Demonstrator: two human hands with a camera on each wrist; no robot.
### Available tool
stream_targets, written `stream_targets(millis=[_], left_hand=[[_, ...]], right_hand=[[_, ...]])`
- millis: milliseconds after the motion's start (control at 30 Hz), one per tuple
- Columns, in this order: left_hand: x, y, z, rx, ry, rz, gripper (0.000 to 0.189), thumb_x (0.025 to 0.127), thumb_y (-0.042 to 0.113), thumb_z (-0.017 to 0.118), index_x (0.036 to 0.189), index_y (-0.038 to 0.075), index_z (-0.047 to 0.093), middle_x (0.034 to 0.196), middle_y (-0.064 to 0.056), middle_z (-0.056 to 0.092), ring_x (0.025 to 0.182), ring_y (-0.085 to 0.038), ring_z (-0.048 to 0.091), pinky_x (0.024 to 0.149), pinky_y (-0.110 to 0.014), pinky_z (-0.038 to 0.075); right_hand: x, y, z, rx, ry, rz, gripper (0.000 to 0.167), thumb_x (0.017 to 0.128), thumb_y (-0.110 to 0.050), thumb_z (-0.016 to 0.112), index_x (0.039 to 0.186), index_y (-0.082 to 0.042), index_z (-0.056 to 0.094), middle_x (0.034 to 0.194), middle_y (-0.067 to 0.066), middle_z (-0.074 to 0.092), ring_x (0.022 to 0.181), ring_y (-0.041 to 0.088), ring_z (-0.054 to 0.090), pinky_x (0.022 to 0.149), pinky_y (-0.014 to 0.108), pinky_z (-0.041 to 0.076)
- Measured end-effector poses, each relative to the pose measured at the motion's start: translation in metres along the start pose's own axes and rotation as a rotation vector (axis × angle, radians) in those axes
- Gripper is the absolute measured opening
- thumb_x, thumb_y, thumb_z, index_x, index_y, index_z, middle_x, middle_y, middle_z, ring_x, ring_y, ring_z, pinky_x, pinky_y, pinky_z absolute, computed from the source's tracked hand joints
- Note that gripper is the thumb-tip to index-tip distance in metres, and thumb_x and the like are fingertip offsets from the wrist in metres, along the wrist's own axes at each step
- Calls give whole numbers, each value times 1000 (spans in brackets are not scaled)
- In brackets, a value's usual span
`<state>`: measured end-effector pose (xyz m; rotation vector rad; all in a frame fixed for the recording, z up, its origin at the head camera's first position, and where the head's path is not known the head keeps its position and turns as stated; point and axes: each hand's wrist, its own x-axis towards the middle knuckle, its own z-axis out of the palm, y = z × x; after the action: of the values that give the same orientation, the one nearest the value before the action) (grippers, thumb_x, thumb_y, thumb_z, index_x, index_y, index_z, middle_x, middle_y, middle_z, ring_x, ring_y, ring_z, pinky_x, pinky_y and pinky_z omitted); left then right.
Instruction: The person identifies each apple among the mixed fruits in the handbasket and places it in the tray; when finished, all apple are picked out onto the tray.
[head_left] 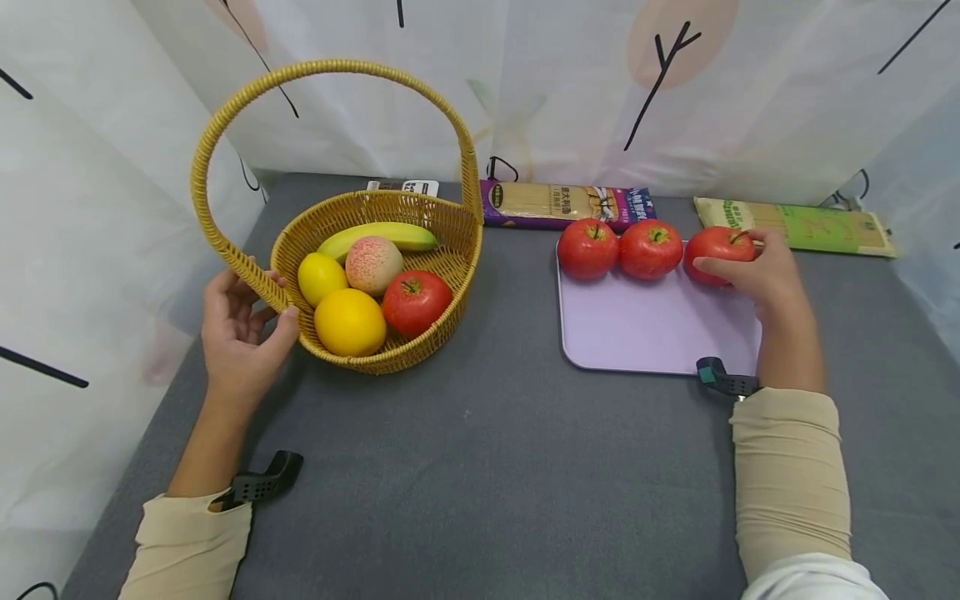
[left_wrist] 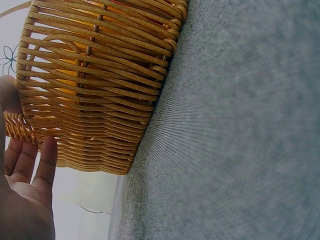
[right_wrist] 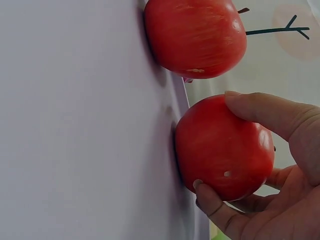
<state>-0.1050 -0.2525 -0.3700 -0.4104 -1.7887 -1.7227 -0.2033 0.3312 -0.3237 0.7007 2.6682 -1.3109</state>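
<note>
A woven basket [head_left: 390,360] with a tall arched handle stands at the left and holds a banana [head_left: 390,237], a peach [head_left: 373,265], a lemon [head_left: 321,277], an orange fruit [head_left: 350,322] and a red apple [head_left: 417,304]. My left hand [head_left: 247,333] grips the basket where its handle meets the rim, thumb on the near side and fingers behind. At the right, my right hand [head_left: 772,271] holds a red apple [right_wrist: 225,150] between thumb and fingers at the back of a pale purple tray [head_left: 652,333]. Two more apples [head_left: 588,250] sit beside it along the tray's back edge.
Behind the tray lie a purple pasta packet [head_left: 566,204] and a green noodle packet [head_left: 832,229]. Another small packet [head_left: 405,187] shows behind the basket. A white patterned curtain [head_left: 555,92] hangs along the back and sides of the grey table [head_left: 480,467].
</note>
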Motion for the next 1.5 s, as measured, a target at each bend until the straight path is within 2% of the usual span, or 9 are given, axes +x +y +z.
stream_targets(millis=[167, 333, 500, 567, 733, 900, 1200, 1333, 1500], left_hand=[[0, -1, -1, -15, 2, -5, 66, 76, -19, 61, 138, -6, 44, 123, -24, 54, 110, -31, 54, 89, -27, 50], [0, -1, -2, -6, -3, -3, 66, 77, -18, 61, 139, -6, 44, 123, -25, 54, 110, -32, 54, 89, -28, 50], [1, 0, -1, -6, 6, -8, 66, 76, -17, 62, 138, -5, 44, 123, -24, 55, 110, -32, 55, 89, -27, 50], [1, 0, -1, -11, 9, -7, 66, 76, -17, 62, 138, -5, 44, 122, -23, 55, 110, -31, 55, 89, -26, 50], [2, -1, -2, -7, 2, 3, 65, 75, -17, 62, 137, -6, 45, 122, -22, 55, 110, -31, 55, 88, -26, 50], [2, -1, 0, 2, -8, 9, 64, 75, -17, 63, 136, -7, 45, 121, -23, 55, 109, -31, 55, 88, -26, 51], [1, -2, -1, 10, 0, 10, 65, 75, -18, 62, 137, -6, 45, 122, -23, 55, 109, -31, 55, 89, -25, 51], [0, -2, -1, 6, 0, 15, 65, 75, -18, 62, 137, -7, 45, 121, -23, 55, 109, -31, 56, 88, -25, 51], [1, -1, 0, -1, -3, 16, 64, 75, -17, 62, 136, -6, 45, 121, -24, 55, 108, -32, 56, 89, -25, 52]], right_hand=[[-2, -2, 0, -10, -11, -4, 105, 89, -38, 74, 160, -7, 4, 162, 24, 13, 147, 45, 14, 111, 58, 33], [-8, -9, -2, -18, 29, -50, 98, 90, -39, 71, 161, -10, 10, 162, 23, 14, 147, 44, 17, 111, 59, 33], [-24, -31, -1, -69, 118, -124, 89, 92, -42, 65, 162, -17, 16, 165, 15, 13, 149, 39, 15, 111, 61, 32], [-36, -45, 2, -84, 110, -181, 84, 93, -42, 63, 161, -18, 21, 164, 14, 17, 149, 38, 17, 109, 62, 33], [-71, -79, 25, -129, -48, -411, 71, 96, -40, 63, 155, -11, 38, 156, 17, 37, 142, 42, 32, 105, 64, 38], [-101, -105, 61, -198, -196, -634, 59, 93, -35, 69, 143, -6, 55, 144, 16, 51, 135, 37, 42, 104, 62, 39], [-129, -147, 162, -344, -476, -1088, 55, 91, -33, 73, 138, -7, 59, 138, 7, 58, 129, 20, 50, 108, 39, 41], [-131, -169, 195, -488, -585, -1114, 66, 91, -40, 72, 143, -5, 53, 143, 8, 53, 128, 20, 48, 108, 35, 40], [-124, -200, 214, -767, -743, -995, 86, 83, -54, 75, 148, -8, 43, 136, 7, 53, 118, 20, 50, 99, 33, 45]])
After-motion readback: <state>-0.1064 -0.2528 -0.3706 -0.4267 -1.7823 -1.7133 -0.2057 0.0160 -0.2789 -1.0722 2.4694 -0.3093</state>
